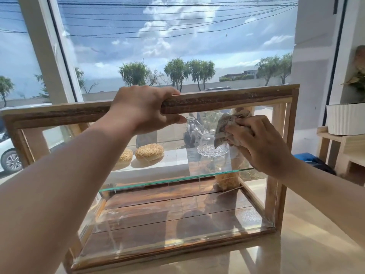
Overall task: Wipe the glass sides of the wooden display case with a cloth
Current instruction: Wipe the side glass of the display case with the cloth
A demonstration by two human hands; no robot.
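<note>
The wooden display case (227,100) stands on a pale counter, with glass panels in a wood frame and a glass shelf (173,183) across its middle. My left hand (142,109) grips the top front rail of the frame. My right hand (262,143) presses a crumpled, printed grey-beige cloth (224,125) against the front glass pane near its upper right. Part of the cloth is hidden under my fingers.
Two sesame buns (149,152) lie on a white slab and a clear glass dish (212,151) shows through the case. A white ribbed planter (345,119) sits on a wooden stand at right. A large window is behind, the counter (308,244) in front.
</note>
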